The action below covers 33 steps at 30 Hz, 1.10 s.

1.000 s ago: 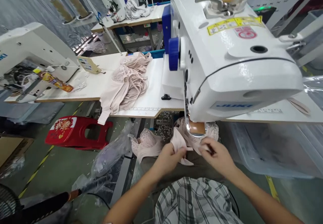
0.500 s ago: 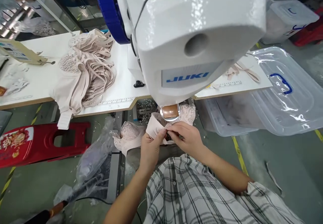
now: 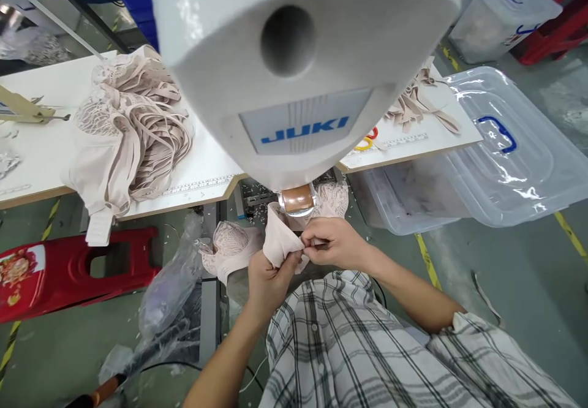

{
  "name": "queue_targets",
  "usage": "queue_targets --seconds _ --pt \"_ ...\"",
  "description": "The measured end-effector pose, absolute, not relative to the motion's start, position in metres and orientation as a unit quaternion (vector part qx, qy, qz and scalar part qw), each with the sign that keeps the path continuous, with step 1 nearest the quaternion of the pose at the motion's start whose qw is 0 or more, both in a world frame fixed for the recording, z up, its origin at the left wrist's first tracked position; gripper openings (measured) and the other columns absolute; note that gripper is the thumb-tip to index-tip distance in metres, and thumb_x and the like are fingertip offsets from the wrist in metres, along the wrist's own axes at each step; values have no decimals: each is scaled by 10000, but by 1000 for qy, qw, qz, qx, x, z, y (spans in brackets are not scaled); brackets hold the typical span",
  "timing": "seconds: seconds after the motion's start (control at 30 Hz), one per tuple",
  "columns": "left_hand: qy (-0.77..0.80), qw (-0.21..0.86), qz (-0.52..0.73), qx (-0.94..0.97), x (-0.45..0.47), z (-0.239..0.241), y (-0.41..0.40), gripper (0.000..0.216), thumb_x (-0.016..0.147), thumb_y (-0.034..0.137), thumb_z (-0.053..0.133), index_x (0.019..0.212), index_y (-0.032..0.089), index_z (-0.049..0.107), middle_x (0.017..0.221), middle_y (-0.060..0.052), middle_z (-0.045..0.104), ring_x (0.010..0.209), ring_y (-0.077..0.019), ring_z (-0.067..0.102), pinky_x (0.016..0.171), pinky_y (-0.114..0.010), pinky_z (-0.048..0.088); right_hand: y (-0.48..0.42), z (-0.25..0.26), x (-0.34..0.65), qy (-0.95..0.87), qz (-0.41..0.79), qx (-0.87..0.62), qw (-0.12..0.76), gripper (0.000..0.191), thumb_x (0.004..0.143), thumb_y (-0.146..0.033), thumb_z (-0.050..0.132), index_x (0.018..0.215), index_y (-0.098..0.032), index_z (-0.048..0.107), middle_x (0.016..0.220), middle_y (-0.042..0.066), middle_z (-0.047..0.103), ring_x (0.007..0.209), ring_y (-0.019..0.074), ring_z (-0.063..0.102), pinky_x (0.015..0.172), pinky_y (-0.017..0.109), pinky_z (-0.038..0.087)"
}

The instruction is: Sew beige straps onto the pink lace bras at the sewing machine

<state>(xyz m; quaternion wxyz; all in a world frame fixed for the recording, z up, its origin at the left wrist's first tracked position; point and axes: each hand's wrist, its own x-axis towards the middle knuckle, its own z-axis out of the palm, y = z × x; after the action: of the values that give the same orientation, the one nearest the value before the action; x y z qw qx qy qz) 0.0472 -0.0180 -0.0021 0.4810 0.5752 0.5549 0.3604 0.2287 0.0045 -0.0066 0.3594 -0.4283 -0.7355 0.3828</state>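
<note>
Both hands pinch a pale pink bra piece (image 3: 280,239) just below the head of a white JUKI sewing machine (image 3: 294,71). My left hand (image 3: 269,276) is closed on the fabric's folded edge from below. My right hand (image 3: 333,242) pinches the same edge from the right. A lace cup (image 3: 229,245) of the garment hangs to the left, and more lace (image 3: 333,200) shows behind the copper-coloured machine part (image 3: 297,200). The needle area is hidden by the machine head.
A heap of pink bras and straps (image 3: 133,132) lies on the white table (image 3: 41,132) at left. Strap pieces (image 3: 413,105) lie at right. A clear plastic bin (image 3: 413,196) and its lid (image 3: 509,144) sit at right. A red stool (image 3: 68,270) and plastic bags (image 3: 169,285) lie on the floor.
The camera has moved closer and over the machine head. My hands have drawn together on the fabric edge and risen slightly toward the machine.
</note>
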Motion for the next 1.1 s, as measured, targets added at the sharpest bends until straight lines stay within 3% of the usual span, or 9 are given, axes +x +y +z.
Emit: queue_targets --seconds 0.27,0.5,0.73,0.87,1.0,1.1 --pt "541 545 338 544 54 -4 -10 244 771 317 640 587 158 656 556 -22 660 531 -152 577 528 -240 451 2 -12 233 -732 407 -445 317 91 786 -138 542 735 -182 605 633 -39 508 618 96 473 585 204 350" --pt "567 569 275 529 55 -9 -6 276 789 403 645 842 135 684 770 -38 686 711 -174 590 643 -257 465 -4 -19 233 -669 446 -495 329 82 769 -166 591 695 -175 624 644 -27 549 612 93 477 578 207 353" --pt "563 511 248 600 51 -4 1 303 836 434 555 675 177 538 607 22 502 593 -130 435 566 -244 371 3 -9 247 -561 566 -527 296 153 807 -267 558 834 -180 681 773 19 674 690 129 576 639 245 425" --pt "555 512 226 616 49 2 9 299 829 439 550 665 191 515 593 26 485 581 -132 415 564 -250 382 0 -3 252 -584 509 -554 306 112 795 -256 574 866 -193 632 687 -29 591 627 106 505 601 233 369" --pt "542 528 211 619 51 9 9 265 840 422 540 747 176 573 669 -2 562 642 -152 480 595 -255 399 -3 2 253 -618 486 -551 281 70 796 -251 564 838 -209 526 591 -86 440 507 77 368 527 218 284" --pt "529 548 200 616 55 13 6 266 856 419 531 786 169 589 711 -10 589 679 -156 507 633 -259 417 -2 4 254 -661 461 -531 260 70 801 -232 538 826 -211 477 616 -85 445 503 73 359 535 220 269"
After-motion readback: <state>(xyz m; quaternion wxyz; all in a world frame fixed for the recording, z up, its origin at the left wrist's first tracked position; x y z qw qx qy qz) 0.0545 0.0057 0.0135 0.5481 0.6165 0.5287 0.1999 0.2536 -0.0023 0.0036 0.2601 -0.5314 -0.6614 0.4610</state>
